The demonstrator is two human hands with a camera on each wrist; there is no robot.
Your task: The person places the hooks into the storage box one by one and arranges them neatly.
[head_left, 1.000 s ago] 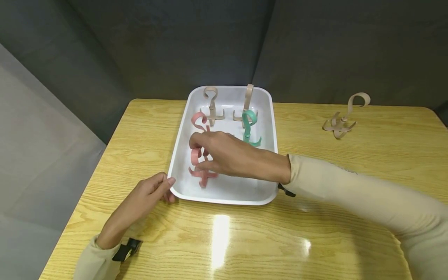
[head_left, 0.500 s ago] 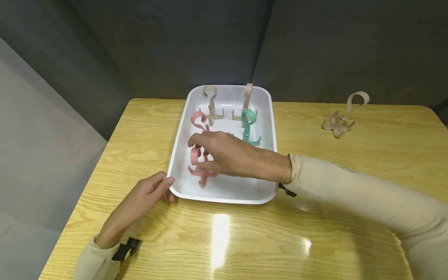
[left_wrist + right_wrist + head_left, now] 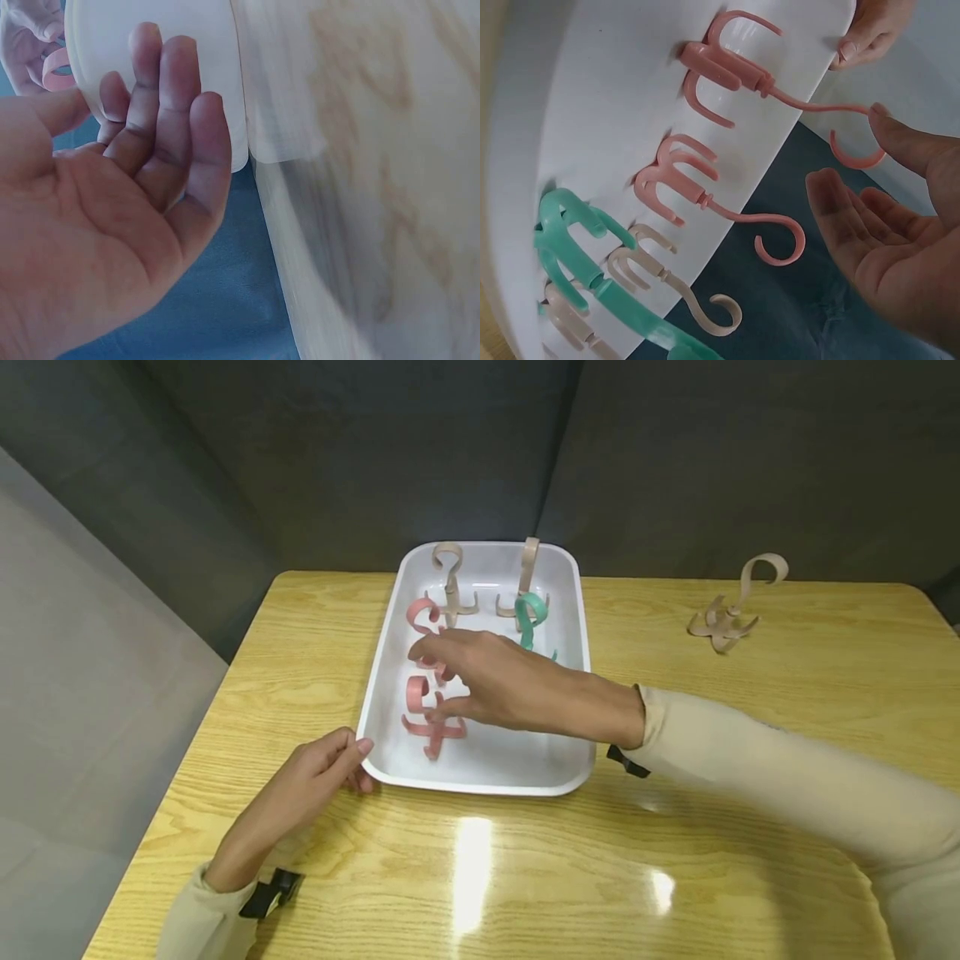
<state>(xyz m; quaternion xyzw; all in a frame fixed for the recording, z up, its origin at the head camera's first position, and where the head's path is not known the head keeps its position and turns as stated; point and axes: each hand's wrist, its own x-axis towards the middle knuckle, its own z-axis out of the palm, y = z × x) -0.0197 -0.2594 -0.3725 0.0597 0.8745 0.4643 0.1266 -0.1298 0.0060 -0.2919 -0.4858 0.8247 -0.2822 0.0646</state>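
Observation:
A white plastic tray (image 3: 487, 777) holds several rotating hook hangers, each with a curled top and a base of upturned prongs. My left hand (image 3: 292, 789) holds the tray's near left corner, thumb over the rim and fingers along the outside wall. My right hand (image 3: 510, 681) hovers over the tray, fingers apart. In the right wrist view its thumb (image 3: 900, 142) overlaps the curl of the nearest pink hook hanger (image 3: 720, 67), with a gap to the other fingers. A second pink hook hanger (image 3: 679, 180) stands just behind, partly covered by this hand in the head view.
A green hook hanger (image 3: 531, 610) and two beige ones, left (image 3: 452, 597) and right (image 3: 528, 564), stand farther back in the tray. Another beige hook hanger (image 3: 723, 627) stands on the wooden table (image 3: 600, 877) at right. Dark cloth (image 3: 375, 460) hangs behind.
My right hand has lifted slightly away and its fingers have spread, so more of both pink hook hangers shows. The left hand has stayed at the tray corner.

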